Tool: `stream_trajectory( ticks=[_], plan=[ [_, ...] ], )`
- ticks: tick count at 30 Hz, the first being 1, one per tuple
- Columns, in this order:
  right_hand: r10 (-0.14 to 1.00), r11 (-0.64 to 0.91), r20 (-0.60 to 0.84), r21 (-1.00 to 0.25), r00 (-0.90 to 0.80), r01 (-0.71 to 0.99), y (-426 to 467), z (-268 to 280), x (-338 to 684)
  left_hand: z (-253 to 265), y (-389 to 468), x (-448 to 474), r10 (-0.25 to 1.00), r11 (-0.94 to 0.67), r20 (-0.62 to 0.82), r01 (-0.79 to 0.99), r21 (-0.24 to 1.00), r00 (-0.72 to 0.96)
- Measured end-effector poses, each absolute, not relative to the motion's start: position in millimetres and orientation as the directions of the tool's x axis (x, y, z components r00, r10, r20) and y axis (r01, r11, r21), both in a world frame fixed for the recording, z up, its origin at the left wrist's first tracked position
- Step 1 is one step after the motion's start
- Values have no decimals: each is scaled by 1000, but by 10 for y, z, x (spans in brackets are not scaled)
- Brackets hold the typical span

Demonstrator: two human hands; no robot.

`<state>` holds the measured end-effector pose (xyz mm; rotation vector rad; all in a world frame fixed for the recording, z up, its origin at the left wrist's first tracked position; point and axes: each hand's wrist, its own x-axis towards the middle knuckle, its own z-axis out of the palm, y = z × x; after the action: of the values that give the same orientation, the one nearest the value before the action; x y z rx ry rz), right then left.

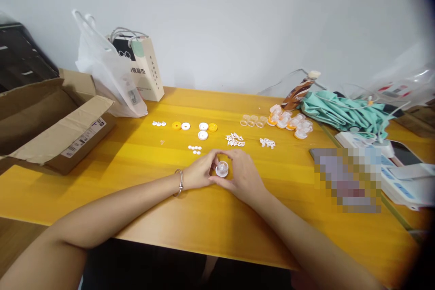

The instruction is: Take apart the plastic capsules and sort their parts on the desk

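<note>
A small clear plastic dome on a round white base [222,169] stands near the middle of the glossy, yellow wood-grain table [163,224], ringed by both hands. To its right, the right hand [245,174] curves into a wide C, thumb and forefinger spread around it; to its left, the left hand [200,171] bends its fingers close to it, and whether they grip it cannot be told. A smooth metal bangle [179,182] circles the left wrist. Just beyond the dome to the left lie tiny white buttons [195,149] and, farther off, flat yellow and white discs [203,135] with centre holes. Beyond it to the right are openwork white plastic pieces [234,140], clear shallow cups [251,121] and a cluster of clear-and-orange domed pieces [290,122]. Well left of the dome sits an open corrugated cardboard box [83,138]; well right of it lies crumpled teal fabric [346,113].
</note>
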<state>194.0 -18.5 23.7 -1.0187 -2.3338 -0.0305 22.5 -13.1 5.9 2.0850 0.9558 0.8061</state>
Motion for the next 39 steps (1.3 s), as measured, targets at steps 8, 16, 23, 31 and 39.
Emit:
stream_trajectory(
  ticks=[8, 16, 23, 31, 39],
  plan=[
    [704, 700, 367, -216, -608, 681, -178, 260, 1944, 76, -141, 222, 829, -439, 186, 407, 801, 528],
    [740, 655, 353, -185, -573, 732, -179, 242, 1925, 83, -154, 223, 814, -470, 199, 419, 777, 545],
    [729, 657, 441, -237, -523, 716, -158, 235, 1941, 69, -146, 214, 811, -493, 224, 424, 760, 541],
    [676, 723, 463, -264, -574, 638, -169, 231, 1938, 65, -142, 223, 818, -466, 206, 409, 785, 537],
    [686, 722, 420, -290, -594, 628, -171, 261, 1953, 64, -145, 220, 822, -452, 195, 404, 795, 535]
  ],
)
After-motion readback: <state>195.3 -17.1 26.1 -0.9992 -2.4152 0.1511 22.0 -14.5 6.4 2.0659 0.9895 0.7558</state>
